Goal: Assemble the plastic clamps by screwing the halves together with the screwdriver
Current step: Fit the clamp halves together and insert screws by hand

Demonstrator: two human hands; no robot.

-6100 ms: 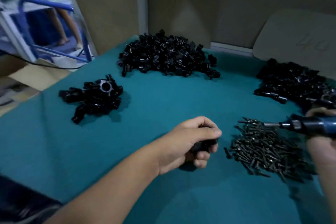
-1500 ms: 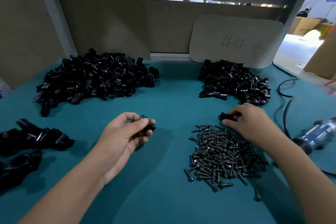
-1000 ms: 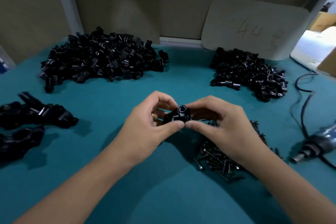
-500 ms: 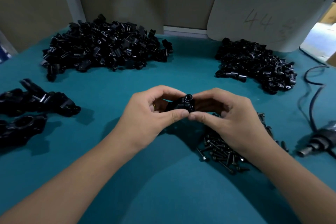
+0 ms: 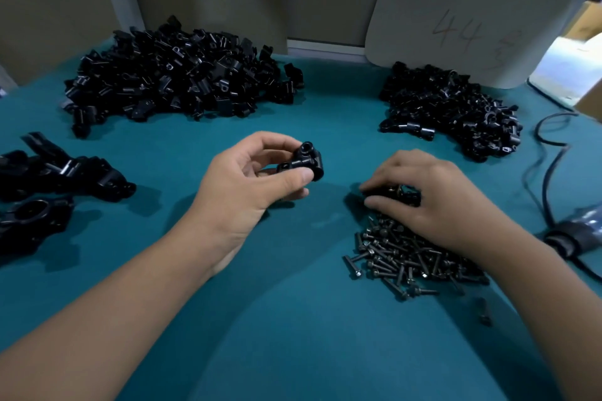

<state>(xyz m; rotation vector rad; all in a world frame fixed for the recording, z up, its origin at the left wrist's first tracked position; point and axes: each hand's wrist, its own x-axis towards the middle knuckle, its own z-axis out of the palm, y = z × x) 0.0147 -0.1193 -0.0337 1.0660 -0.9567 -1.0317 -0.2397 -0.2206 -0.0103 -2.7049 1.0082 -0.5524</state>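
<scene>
My left hand pinches a black plastic clamp of two fitted halves, held a little above the teal table. My right hand lies on the far end of the pile of dark screws, fingers reaching down among them; whether it holds one is hidden. The electric screwdriver lies untouched at the right edge with its black cable trailing back.
A large heap of black clamp halves sits at the back left, a smaller heap at the back right. Assembled clamps lie at the left edge. A pale board marked 44 leans on the back wall.
My right hand has let go of the clamp and dropped to the right onto the screw pile. The left hand alone keeps the clamp, about where it was.
</scene>
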